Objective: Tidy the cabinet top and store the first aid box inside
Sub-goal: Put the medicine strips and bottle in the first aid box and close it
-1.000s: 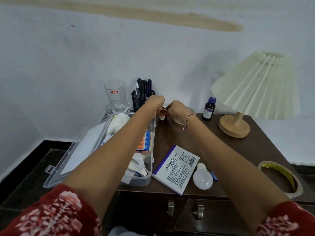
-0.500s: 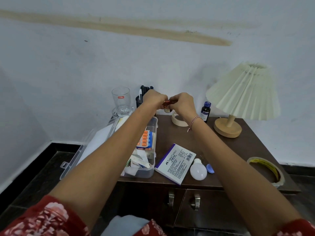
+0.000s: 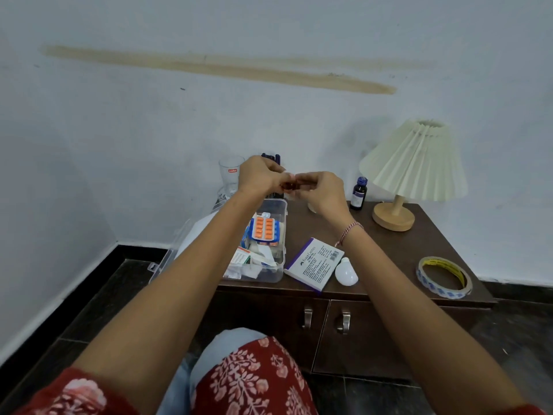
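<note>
Pinching one small reddish-brown object (image 3: 288, 186) between them, the left hand (image 3: 259, 176) and right hand (image 3: 324, 191) hover above the dark brown cabinet's worktop (image 3: 398, 256), fingers curled round it. One clear plastic first aid box (image 3: 277, 260) sits open at the worktop's left end, holding one orange blister strip (image 3: 264, 228) and several paper packets. Near it stand or lie one white-and-purple carton (image 3: 314, 263), one white bulb (image 3: 346, 272), one tape roll (image 3: 444, 280), one blue-capped dark bottle (image 3: 358, 193) and one pleated cream lamp (image 3: 414, 163).
</note>
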### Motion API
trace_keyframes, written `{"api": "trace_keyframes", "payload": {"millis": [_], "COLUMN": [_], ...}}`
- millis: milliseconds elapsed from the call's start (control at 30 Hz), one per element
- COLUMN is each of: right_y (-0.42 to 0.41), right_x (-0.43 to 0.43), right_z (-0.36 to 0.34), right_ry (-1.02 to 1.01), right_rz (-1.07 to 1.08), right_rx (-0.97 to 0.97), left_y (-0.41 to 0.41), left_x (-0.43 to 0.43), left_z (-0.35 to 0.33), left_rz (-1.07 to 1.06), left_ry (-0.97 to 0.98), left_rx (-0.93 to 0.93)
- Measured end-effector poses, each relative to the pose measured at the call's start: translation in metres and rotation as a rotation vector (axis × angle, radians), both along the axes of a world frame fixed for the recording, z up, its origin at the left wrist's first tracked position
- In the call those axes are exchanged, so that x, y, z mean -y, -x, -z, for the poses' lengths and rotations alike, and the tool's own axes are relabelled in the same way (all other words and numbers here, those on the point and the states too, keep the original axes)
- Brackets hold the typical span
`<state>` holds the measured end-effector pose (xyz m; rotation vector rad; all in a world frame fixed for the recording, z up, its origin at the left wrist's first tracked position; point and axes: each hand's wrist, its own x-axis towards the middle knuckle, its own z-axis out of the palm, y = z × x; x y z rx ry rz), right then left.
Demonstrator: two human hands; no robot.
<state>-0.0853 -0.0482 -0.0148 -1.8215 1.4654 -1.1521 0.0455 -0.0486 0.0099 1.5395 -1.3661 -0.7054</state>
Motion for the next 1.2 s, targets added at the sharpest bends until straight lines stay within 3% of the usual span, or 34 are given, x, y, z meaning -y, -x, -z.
{"api": "trace_keyframes", "payload": {"millis": [233, 333, 433, 733, 967, 1200], "right_y": [-0.012, -0.017, -0.023, -0.036, -0.044, -0.050], "right_x": [-0.028, -0.036, -0.036, -0.039, -0.036, -0.034], "right_z": [0.024, 0.033, 0.043, 0.061, 0.067, 0.072], "right_ry": [-0.029, -0.006, 0.027, 0.033, 0.046, 0.022], "right_rz": [-0.055, -0.067, -0.040, -0.053, -0.039, -0.016], "right_rx": [-0.162, -0.267, -0.432, -0.847, -0.974, -0.964], "left_y": [-0.024, -0.032, -0.040, -0.046, -0.042, -0.045], "left_x": [-0.033, -0.043, -0.048, -0.050, -0.050, -0.049], "left_z": [0.016, 0.027, 0.041, 0.082, 0.102, 0.112], "left_rz": [0.047, 0.060, 0.066, -0.008, -0.031, -0.052], "left_ry": [-0.190, -0.266, -0.261, -0.165, -0.147, -0.117], "left_rx": [-0.160, -0.143, -0.038, 0.512, 0.624, 0.696]}}
